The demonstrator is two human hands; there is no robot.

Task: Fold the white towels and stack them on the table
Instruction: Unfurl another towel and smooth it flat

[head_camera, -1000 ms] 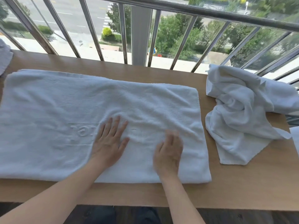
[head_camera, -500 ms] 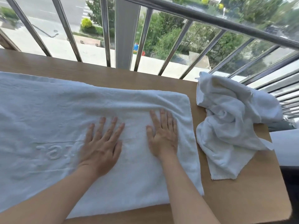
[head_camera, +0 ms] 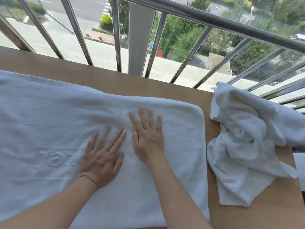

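With your left hand (head_camera: 102, 156) and right hand (head_camera: 146, 139) laid flat, fingers (head_camera: 115, 138) straight and slightly spread, on the towel (head_camera: 49, 121) along the counter's (head_camera: 115, 80) near edge, you probably did best to sweep outward, flattening wrinkles before folding.

A bare strip of table (head_camera: 115, 80) runs along the far edge, hemmed by the flat towel (head_camera: 49, 121) and the railing (head_camera: 116, 38) just behind. A narrow bare lane, pinched midway, parts that towel's right end from the crumpled towel (head_camera: 244, 146) heaped at the far right corner; the near right corner shows bare wood.
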